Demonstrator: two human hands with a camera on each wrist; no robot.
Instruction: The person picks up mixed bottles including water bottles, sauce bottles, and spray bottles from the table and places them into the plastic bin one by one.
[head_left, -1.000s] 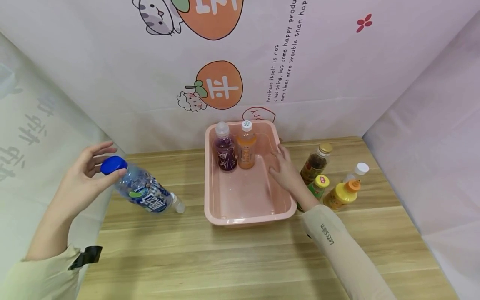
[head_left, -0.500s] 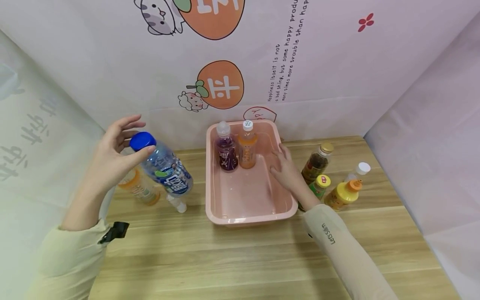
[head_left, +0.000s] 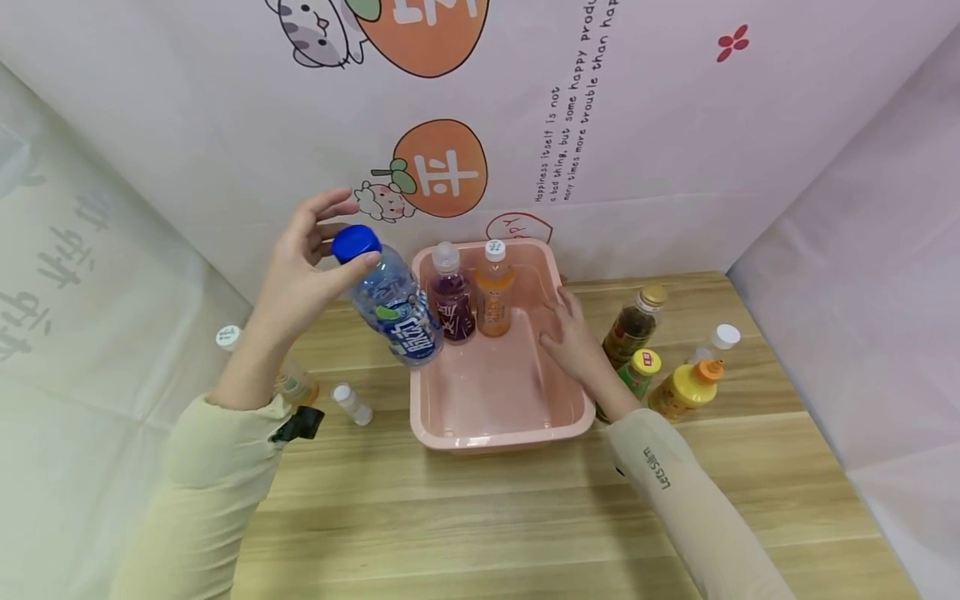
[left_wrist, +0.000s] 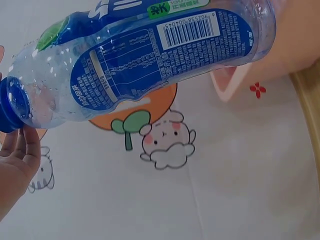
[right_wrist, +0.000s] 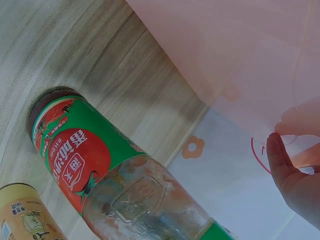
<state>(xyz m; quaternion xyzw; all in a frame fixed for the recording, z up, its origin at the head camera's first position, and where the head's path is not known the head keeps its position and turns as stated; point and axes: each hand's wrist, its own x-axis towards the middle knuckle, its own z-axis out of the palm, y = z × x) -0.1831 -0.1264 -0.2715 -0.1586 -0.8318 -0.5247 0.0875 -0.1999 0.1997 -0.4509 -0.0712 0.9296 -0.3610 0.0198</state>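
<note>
Table (head_left: 502, 529): wood-grained; the bin (head_left: 495, 442) is borne toward its far side.
Bin: pink; a purple bottle (head_left: 453, 312) and an orange bottle (head_left: 493, 308) are stood inside, at the far end.
Blue bottle (head_left: 401, 312): held tilted, its base seen across the bin's left rim; probably light, smooth, easily dented.
Left hand (head_left: 300, 271): thumb and fingers clamped on the cap (head_left: 356, 242).
Right hand (head_left: 576, 348): curled over the bin's right rim.
Cap: blue; judged stiff, better gripped than the wall.
</note>
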